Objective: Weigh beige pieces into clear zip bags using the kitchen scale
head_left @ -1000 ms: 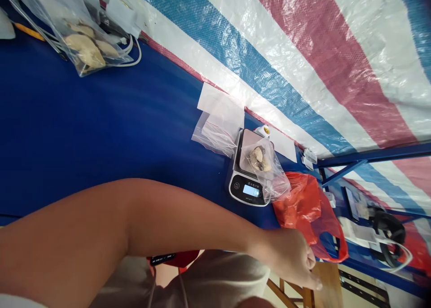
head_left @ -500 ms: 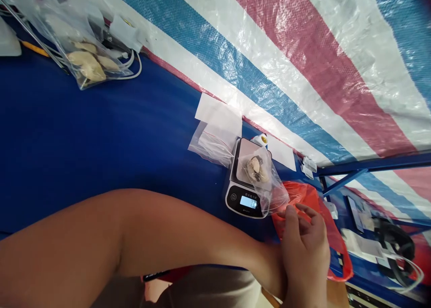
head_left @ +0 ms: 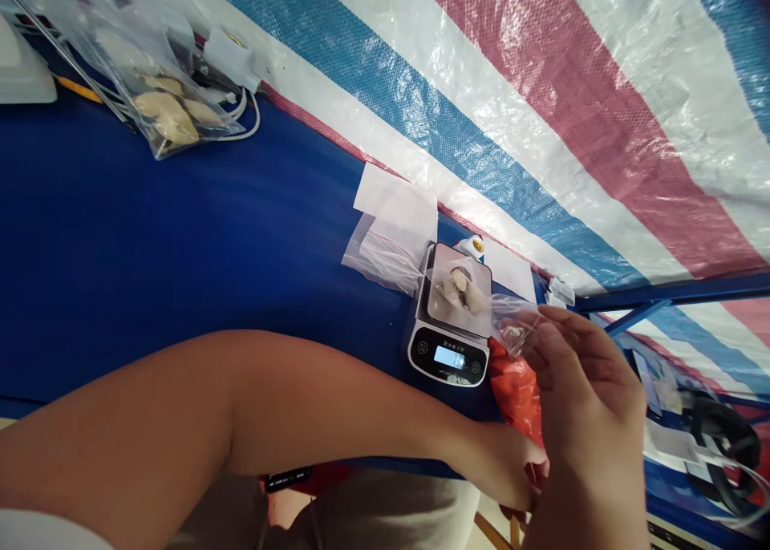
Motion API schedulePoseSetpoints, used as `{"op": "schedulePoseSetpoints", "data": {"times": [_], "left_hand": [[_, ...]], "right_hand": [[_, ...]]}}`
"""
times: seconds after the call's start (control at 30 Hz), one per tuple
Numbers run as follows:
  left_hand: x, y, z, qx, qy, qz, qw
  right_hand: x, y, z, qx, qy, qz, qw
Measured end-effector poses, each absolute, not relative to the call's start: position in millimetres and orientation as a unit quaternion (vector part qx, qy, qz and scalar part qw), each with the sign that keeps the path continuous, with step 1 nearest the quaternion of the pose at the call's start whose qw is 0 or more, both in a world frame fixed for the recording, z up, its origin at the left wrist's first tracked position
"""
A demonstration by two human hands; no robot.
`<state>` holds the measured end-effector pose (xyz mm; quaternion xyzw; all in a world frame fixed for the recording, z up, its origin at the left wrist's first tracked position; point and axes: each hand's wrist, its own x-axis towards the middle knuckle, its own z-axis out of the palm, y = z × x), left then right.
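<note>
A small digital scale (head_left: 448, 356) stands on the blue table (head_left: 180, 237), its display lit. On its pan lies a clear plastic bag (head_left: 460, 289) holding pale brownish pieces. My right hand (head_left: 586, 398) comes up from the lower right, and its thumb and fingers pinch the bag's loose end just right of the scale. My left arm stretches across the bottom of the view. My left hand (head_left: 508, 466) rests below the scale at the table's edge, touching a red plastic bag (head_left: 511, 390). Its fingers are hidden behind my right hand.
A larger clear bag (head_left: 162, 109) with pale pieces lies at the far left, beside a white cable (head_left: 249, 121). Empty zip bags and white paper slips (head_left: 391, 237) lie next to the scale. A striped tarp (head_left: 541, 93) backs the table. Black headphones (head_left: 722, 446) sit at the right.
My right hand has come into view and risen from over the red bag to pinch the clear bag's end. My left hand stays low at the table's edge.
</note>
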<state>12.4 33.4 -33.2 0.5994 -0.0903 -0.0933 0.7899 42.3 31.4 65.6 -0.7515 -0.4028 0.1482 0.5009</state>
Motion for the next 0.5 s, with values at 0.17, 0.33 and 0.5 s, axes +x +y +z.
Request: {"op": "schedulePoseSetpoints", "data": {"times": [0.17,0.33,0.5], "left_hand": [[7,39,-19,0.551,-0.04,-0.133,0.823],[18,34,-31,0.563,-0.044,-0.118,0.817],[6,38,-31,0.56,-0.076,-0.094,0.819]], "right_hand": [[37,55,75,-0.755,-0.447,0.146,0.458],[13,67,78,-0.699,-0.437,0.042,0.565],[-2,66,99,-0.668,-0.396,-0.054,0.628]]}}
